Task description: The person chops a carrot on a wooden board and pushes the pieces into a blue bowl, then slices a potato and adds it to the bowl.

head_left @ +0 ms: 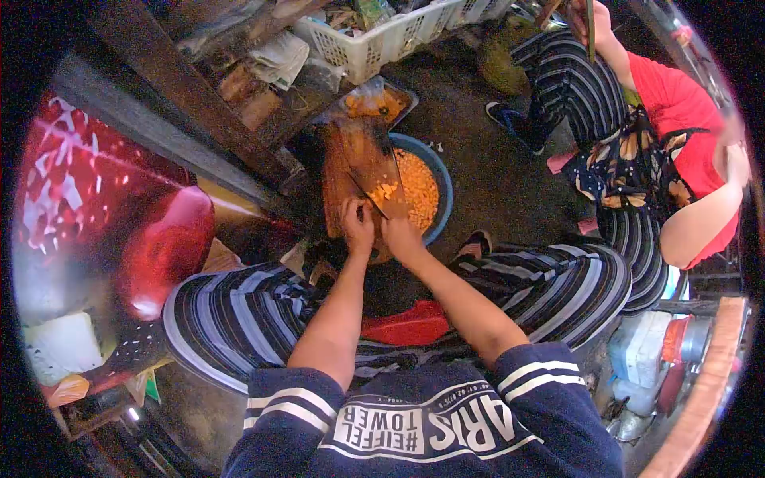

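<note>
My right hand [402, 231] is closed around a knife whose dark blade [368, 195] slants up and left across a wooden cutting board [341, 163]. Beside it my left hand [357, 225] rests on the board with curled fingers close to the blade; whatever they hold, if anything, is hidden. Small chopped orange pieces [384, 193] lie on the board just right of the blade. The board's right side overlaps a blue basin [443, 179] filled with diced orange pieces [417, 182]. At the board's far end is a tray [405, 97] with larger orange pieces [370, 103].
A white plastic crate [366, 54] stands at the back. Wooden beams [199, 95] and a red shiny surface [171, 247] are on the left. Another person in a red top [673, 92] sits at right, holding a blade-like thing [590, 30]. Containers [641, 346] stand at lower right.
</note>
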### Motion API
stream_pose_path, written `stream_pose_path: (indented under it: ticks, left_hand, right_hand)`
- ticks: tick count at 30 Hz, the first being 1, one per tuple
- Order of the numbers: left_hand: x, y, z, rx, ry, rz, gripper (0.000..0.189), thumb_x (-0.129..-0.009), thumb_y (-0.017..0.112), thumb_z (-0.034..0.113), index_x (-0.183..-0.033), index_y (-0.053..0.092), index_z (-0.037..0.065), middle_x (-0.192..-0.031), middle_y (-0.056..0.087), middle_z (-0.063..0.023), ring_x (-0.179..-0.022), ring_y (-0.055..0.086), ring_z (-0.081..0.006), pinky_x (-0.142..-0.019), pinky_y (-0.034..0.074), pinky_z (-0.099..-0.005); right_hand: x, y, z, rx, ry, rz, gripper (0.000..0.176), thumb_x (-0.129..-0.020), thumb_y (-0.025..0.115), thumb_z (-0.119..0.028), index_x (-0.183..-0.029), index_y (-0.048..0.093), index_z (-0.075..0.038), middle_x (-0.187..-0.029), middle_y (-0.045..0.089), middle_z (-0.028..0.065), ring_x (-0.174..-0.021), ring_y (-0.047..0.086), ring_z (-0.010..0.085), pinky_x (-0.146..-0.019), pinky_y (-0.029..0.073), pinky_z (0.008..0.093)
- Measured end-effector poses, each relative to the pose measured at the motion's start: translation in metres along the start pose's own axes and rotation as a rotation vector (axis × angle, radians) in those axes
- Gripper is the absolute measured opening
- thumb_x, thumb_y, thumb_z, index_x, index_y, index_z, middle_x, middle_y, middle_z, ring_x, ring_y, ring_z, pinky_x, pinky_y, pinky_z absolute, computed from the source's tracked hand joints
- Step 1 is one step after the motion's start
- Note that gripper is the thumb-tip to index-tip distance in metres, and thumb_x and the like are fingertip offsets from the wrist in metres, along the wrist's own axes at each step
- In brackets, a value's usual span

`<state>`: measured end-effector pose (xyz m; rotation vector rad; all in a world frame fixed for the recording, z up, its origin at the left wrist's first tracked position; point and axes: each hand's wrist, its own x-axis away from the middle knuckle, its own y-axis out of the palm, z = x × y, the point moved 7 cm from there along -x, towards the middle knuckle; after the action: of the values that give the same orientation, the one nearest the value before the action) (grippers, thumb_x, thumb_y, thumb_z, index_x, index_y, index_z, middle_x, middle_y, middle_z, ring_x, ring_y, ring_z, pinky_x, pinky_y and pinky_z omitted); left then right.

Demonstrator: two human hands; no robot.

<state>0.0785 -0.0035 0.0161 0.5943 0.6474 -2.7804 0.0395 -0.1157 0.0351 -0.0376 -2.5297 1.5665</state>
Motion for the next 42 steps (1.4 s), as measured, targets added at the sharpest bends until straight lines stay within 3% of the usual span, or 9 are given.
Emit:
stream_pose_path:
  ticks: [6, 8, 12, 19, 22, 27, 30, 35, 42]
  left_hand:
    - [-0.003, -0.001, 0.003, 0.051, -0.040, -0.050, 0.011, -0.073, 0.051, 0.000, -0.084, 0.052, -0.001, -0.080, 0.050, -0.0153, -0.080, 0.049, -0.0324, -0.071, 0.040, -0.0377]
    - [0.001, -0.003, 0.001, 0.276, -0.177, 0.091, 0.009, -0.074, 0.050, 0.000, -0.083, 0.051, 0.001, -0.079, 0.050, -0.0145, -0.078, 0.050, -0.0296, -0.072, 0.040, -0.0354]
    - [-0.002, -0.002, -0.003, 0.161, -0.195, -0.017, 0.009, -0.072, 0.052, -0.001, -0.081, 0.051, 0.002, -0.079, 0.051, -0.0136, -0.076, 0.051, -0.0293, -0.072, 0.041, -0.0343]
    - [0.001, 0.011, -0.026, 0.111, -0.081, -0.002, 0.012, -0.070, 0.052, -0.003, -0.081, 0.051, 0.002, -0.079, 0.051, -0.0120, -0.077, 0.051, -0.0285, -0.071, 0.041, -0.0348]
    - [0.000, 0.002, -0.016, 0.179, -0.152, 0.020, 0.016, -0.070, 0.051, -0.004, -0.085, 0.051, 0.002, -0.079, 0.050, -0.0111, -0.078, 0.051, -0.0264, -0.070, 0.041, -0.0340]
    - [-0.018, -0.030, 0.009, -0.008, -0.154, 0.157, 0.023, -0.070, 0.049, -0.005, -0.091, 0.052, 0.003, -0.082, 0.047, -0.0103, -0.078, 0.050, -0.0242, -0.070, 0.041, -0.0319]
    - [-0.026, -0.039, 0.007, -0.008, -0.117, 0.228, 0.027, -0.066, 0.046, -0.007, -0.091, 0.052, 0.003, -0.086, 0.048, -0.0112, -0.081, 0.049, -0.0253, -0.073, 0.040, -0.0328]
    - [-0.012, -0.029, 0.000, -0.107, -0.038, 0.065, 0.026, -0.064, 0.046, -0.005, -0.088, 0.053, 0.001, -0.092, 0.050, -0.0135, -0.087, 0.048, -0.0307, -0.078, 0.039, -0.0373]
    - [-0.012, -0.013, 0.007, -0.172, -0.058, -0.131, 0.027, -0.070, 0.049, 0.001, -0.096, 0.055, 0.001, -0.104, 0.048, -0.0166, -0.100, 0.045, -0.0351, -0.087, 0.036, -0.0385]
  right_hand:
    - [-0.014, -0.009, 0.011, -0.232, 0.010, 0.144, 0.040, -0.084, 0.045, -0.030, -0.073, 0.061, 0.004, -0.069, 0.058, 0.0257, -0.067, 0.058, 0.0412, -0.063, 0.048, 0.0470]
    - [-0.001, -0.025, 0.001, -0.204, 0.045, 0.052, 0.040, -0.084, 0.045, -0.030, -0.074, 0.061, 0.004, -0.070, 0.058, 0.0259, -0.068, 0.059, 0.0404, -0.064, 0.048, 0.0466]
    - [0.003, -0.005, -0.001, -0.124, 0.060, -0.099, 0.041, -0.084, 0.044, -0.031, -0.076, 0.061, 0.006, -0.072, 0.059, 0.0262, -0.068, 0.059, 0.0384, -0.066, 0.048, 0.0459]
    - [-0.004, -0.007, -0.008, -0.055, -0.122, -0.052, 0.043, -0.085, 0.043, -0.031, -0.075, 0.060, 0.007, -0.074, 0.058, 0.0270, -0.071, 0.059, 0.0404, -0.066, 0.047, 0.0460]
    - [-0.006, 0.003, 0.023, -0.203, 0.144, -0.061, 0.040, -0.084, 0.044, -0.029, -0.077, 0.059, 0.008, -0.074, 0.057, 0.0276, -0.073, 0.057, 0.0422, -0.065, 0.046, 0.0461]
    - [0.012, -0.014, -0.001, -0.270, -0.084, 0.078, 0.039, -0.084, 0.045, -0.030, -0.082, 0.058, 0.007, -0.075, 0.056, 0.0294, -0.077, 0.056, 0.0427, -0.067, 0.045, 0.0467]
    - [0.021, -0.007, 0.003, -0.250, 0.023, -0.154, 0.039, -0.084, 0.045, -0.032, -0.082, 0.059, 0.004, -0.077, 0.058, 0.0265, -0.077, 0.057, 0.0407, -0.068, 0.045, 0.0468]
    - [0.007, 0.007, 0.048, -0.211, 0.206, -0.204, 0.041, -0.084, 0.043, -0.035, -0.084, 0.060, 0.002, -0.079, 0.059, 0.0250, -0.077, 0.058, 0.0392, -0.068, 0.046, 0.0460]
    - [-0.002, -0.041, 0.069, -0.040, 0.225, 0.070, 0.036, -0.083, 0.047, -0.032, -0.086, 0.054, 0.004, -0.077, 0.059, 0.0250, -0.075, 0.058, 0.0387, -0.066, 0.047, 0.0456]
